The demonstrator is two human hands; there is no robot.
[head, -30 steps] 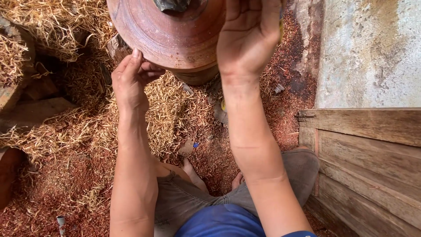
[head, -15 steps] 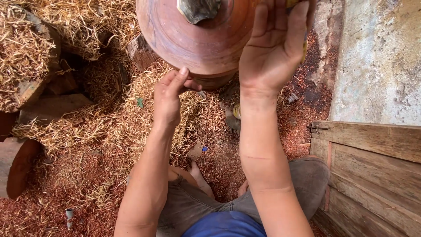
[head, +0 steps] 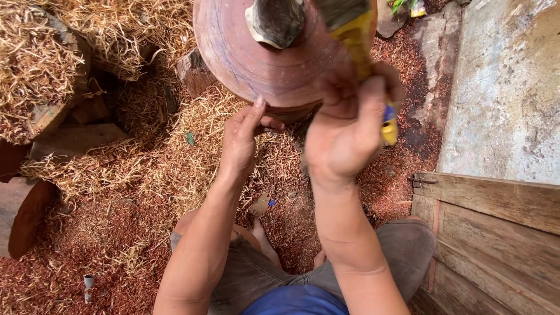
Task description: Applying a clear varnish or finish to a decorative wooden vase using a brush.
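Observation:
A round reddish-brown wooden piece [head: 256, 58] fills the top middle of the head view, with a grey metal part [head: 275, 22] at its centre. My left hand [head: 242, 140] rests its fingertips against the lower rim of the wooden piece and holds nothing. My right hand [head: 347, 131] is closed around a yellow-handled tool [head: 373, 76] held up against the right side of the wood; the tool's upper end is blurred.
Wood shavings and red sawdust [head: 146, 186] cover the ground. Wood offcuts [head: 70, 140] lie at left, a dark log [head: 23, 216] at the left edge. A plank box [head: 496, 233] stands at lower right beside a concrete slab [head: 507, 87]. My knees are below.
My right hand went from lying flat on the wood to gripping the yellow-handled tool. My left hand stayed at the lower rim. The view shifted, so the wood sits further right.

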